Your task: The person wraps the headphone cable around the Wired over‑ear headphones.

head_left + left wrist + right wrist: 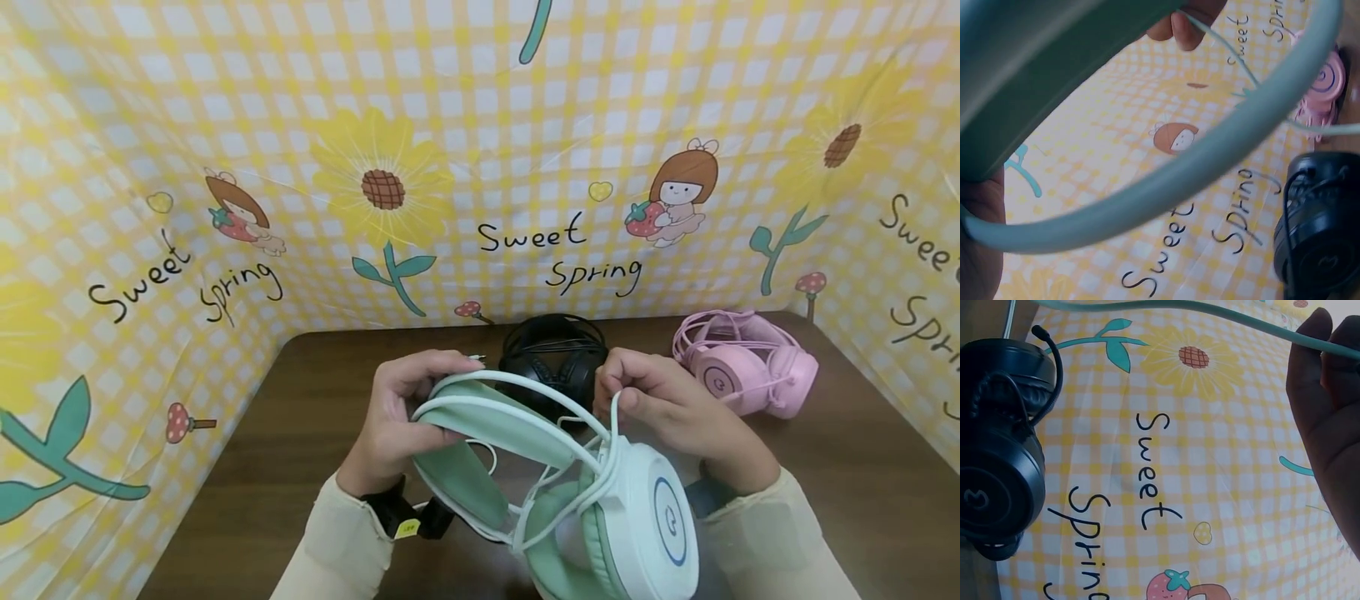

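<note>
A mint-green and white headset point(656, 521) is held up over the table in the head view, its round ear cup facing right. My left hand point(390, 417) grips the top of its padded headband point(495, 421), thumb below and fingers above. With thumb and forefinger, my right hand point(667, 408) pinches the thin pale green cable point(615, 417) just above the ear cup. Loops of that cable run around the headband near the cups. In the right wrist view the cable point(1210, 309) stretches across the top to the fingertips. One ear cup is partly cut off by the lower edge.
A black headset point(558, 367) with a boom microphone point(1054, 362) lies at the back of the brown table point(247, 483). To its right sits a pink headset point(750, 367) with its cable bundled round it. Yellow checked cloth point(480, 167) encloses the back and sides.
</note>
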Available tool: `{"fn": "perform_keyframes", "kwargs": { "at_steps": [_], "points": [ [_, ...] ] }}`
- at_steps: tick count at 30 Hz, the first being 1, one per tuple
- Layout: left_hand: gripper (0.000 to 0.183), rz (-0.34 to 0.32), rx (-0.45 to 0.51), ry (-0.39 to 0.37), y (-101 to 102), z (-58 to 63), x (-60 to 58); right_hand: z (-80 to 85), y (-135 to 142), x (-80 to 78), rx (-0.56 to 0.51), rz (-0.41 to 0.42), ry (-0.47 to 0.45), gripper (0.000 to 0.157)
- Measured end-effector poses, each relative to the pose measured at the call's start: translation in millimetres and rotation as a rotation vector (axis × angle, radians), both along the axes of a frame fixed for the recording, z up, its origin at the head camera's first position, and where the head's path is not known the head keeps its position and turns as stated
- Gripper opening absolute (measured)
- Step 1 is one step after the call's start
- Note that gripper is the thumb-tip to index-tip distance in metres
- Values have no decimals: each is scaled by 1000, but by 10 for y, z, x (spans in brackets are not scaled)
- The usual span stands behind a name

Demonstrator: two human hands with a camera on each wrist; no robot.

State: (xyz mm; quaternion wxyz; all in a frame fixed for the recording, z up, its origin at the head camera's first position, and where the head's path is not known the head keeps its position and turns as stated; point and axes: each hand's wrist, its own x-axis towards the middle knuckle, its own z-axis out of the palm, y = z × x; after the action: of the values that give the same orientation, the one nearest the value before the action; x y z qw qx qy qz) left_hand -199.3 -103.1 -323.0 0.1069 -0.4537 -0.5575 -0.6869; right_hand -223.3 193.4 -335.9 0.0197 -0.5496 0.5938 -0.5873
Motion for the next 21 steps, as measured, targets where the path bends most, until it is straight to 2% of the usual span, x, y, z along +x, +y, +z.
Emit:
{"fn": "perform_keyframes", "kwargs": {
  "at_steps": [3, 7, 10, 15, 18, 20, 21],
  "points": [
    [50, 3, 41, -34, 26, -24, -1, -21, -20, -1, 10, 21, -39, 25],
    [55, 2, 78, -86, 66, -59, 7, -45, -15, 30, 87, -80, -60, 25],
    [54, 7, 95, -116, 88, -85, 12, -63, -17, 18, 118, -130, -33, 26],
    [53, 36, 138, -154, 128, -123, 7, -103, -45, -72, 83, -87, 48, 29],
    [55, -18, 202, -172, 153, -147, -7, -131, -66, -111, 73, -71, 62, 34],
    [56, -72, 254, -178, 167, -153, -19, -129, -81, -113, 106, -130, 52, 32],
    [57, -97, 279, -180, 172, -153, -27, -111, -89, -104, 136, -167, 15, 30]
  ]
}}
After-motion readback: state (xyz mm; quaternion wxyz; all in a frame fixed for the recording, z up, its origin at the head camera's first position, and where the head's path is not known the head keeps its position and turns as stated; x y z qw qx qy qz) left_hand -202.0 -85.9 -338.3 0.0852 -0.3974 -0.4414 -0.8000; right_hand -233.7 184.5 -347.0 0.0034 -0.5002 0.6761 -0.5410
